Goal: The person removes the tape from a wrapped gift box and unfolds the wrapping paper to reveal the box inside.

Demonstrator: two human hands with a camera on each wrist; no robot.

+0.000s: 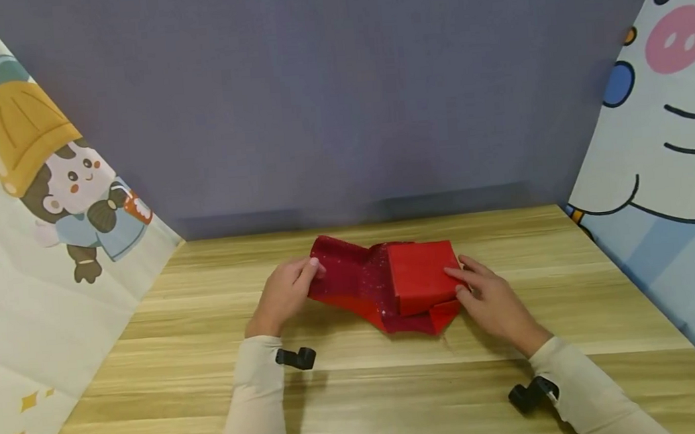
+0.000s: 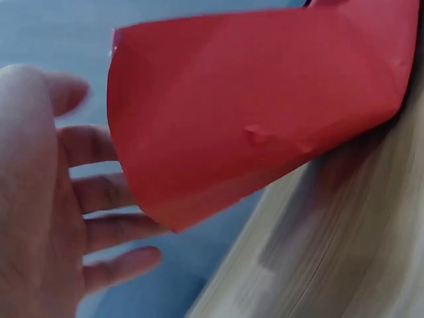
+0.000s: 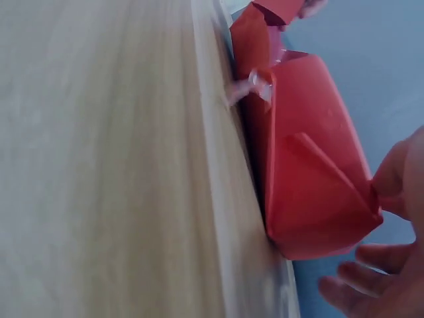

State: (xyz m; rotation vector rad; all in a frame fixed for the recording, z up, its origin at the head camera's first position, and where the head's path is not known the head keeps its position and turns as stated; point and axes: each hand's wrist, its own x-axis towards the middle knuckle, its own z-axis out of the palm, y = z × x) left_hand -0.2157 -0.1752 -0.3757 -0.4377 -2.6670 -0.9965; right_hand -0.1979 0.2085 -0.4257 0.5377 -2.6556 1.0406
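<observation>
A box-shaped red packet (image 1: 422,269) lies on the wooden table, its right end a folded red paper flap (image 3: 318,179) in the right wrist view. Joined to its left is a sheet of wrapping paper (image 1: 345,271), glittery dark red on the upper face and plain red beneath. The left hand (image 1: 283,292) holds the sheet's raised left end; several of its fingers pass behind the paper (image 2: 212,112) in the left wrist view. At the packet's right end, the right hand (image 1: 492,301) grips the corner, one finger lying over the top.
Near the packet's lower edge a clear strip like tape (image 3: 255,86) sticks out. A grey-blue panel (image 1: 345,96) stands behind the wooden table (image 1: 366,404). Printed cartoon sheets flank it, left (image 1: 30,266) and right (image 1: 658,155).
</observation>
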